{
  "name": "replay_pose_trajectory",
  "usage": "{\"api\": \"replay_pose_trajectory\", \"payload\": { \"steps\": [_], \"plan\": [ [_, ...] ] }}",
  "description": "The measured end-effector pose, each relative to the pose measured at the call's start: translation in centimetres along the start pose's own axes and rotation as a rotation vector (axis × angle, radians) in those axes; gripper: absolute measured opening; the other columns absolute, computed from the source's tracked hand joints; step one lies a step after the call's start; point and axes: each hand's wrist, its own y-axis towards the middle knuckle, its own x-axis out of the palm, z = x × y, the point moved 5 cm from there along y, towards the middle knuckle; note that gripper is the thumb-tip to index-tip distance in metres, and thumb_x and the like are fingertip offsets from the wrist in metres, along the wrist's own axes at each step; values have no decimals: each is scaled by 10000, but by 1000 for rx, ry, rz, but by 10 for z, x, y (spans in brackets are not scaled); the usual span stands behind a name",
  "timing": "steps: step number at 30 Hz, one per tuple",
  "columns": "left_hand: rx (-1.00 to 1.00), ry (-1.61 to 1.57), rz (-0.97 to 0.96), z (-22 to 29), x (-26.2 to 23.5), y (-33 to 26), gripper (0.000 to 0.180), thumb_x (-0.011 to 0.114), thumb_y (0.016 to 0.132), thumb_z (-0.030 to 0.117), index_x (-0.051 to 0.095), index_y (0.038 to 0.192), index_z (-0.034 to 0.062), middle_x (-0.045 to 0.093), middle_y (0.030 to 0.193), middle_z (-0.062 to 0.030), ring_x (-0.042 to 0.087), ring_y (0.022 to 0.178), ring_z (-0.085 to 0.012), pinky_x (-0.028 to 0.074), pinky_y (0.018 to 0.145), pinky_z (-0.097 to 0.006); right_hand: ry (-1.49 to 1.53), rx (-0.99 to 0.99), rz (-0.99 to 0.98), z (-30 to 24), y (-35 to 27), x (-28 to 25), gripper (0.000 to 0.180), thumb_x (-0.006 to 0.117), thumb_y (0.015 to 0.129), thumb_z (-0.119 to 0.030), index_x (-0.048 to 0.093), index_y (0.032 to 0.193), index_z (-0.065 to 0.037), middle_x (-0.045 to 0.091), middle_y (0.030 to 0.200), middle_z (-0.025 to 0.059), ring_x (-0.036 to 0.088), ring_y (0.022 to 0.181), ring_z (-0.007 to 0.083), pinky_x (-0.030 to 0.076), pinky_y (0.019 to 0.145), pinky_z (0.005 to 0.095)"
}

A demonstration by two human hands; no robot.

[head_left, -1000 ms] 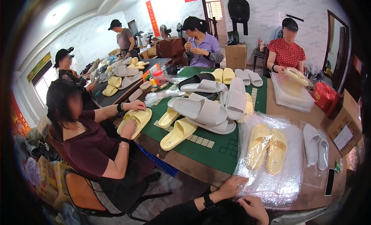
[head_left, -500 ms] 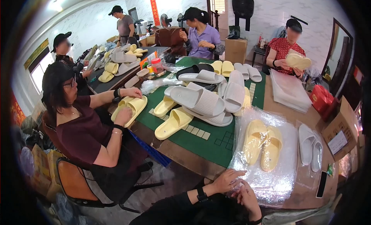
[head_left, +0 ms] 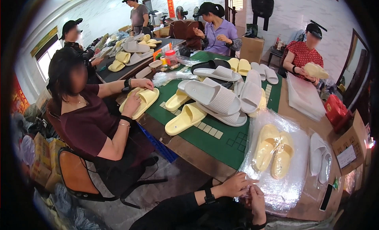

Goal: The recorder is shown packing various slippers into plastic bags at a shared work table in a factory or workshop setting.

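A pair of yellow slippers lies inside a clear plastic bag, on top of a stack of shiny clear bags. My left hand is closed at the bag's near-left corner, its fingers pinching the film's edge. Just beside it, my right hand also pinches the bag's edge, thumb and fingertips together. The two hands are almost touching, so the film between them is partly hidden. To the right, a pair of grey slippers sits in another clear bag.
Grey and yellow slippers are heaped on a green mat. A phone and a cardboard box stand at the right, with a red bag behind. Co-workers sit around the table; one at the left touches yellow slippers.
The whole view has shifted, so the table appears farther right. My fingers have drawn closer together at the bag's edge. The co-worker in red has lowered the yellow slipper.
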Motion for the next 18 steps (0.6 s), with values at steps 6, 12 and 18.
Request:
{"api": "replay_pose_trajectory", "payload": {
  "steps": [6,12,18],
  "plan": [
    [-207,-63,39,-10,2,-3,718,667,777,126,350,1407,-4,597,883,-151,565,924,-315,433,893,-394,21,-117,167,-22,-9,-8,203,572,956,-211,650,931,-26,609,699,11,477,493,51,347,414,190],
    [-257,-153,4,-23,17,-9,852,675,809,159,161,1465,-20,574,1148,-210,549,1033,-363,423,941,-420,-105,-364,214,-41,-31,-23,186,629,902,-161,649,852,17,597,759,26,516,654,81,396,588,219],
    [-457,-206,-83,-40,21,-12,954,704,800,221,75,1470,-35,363,1414,-290,420,1272,-423,329,1079,-427,-342,-334,43,-53,-59,-12,224,686,842,-180,721,851,42,644,791,39,535,724,108,397,646,244]
  ]
}}
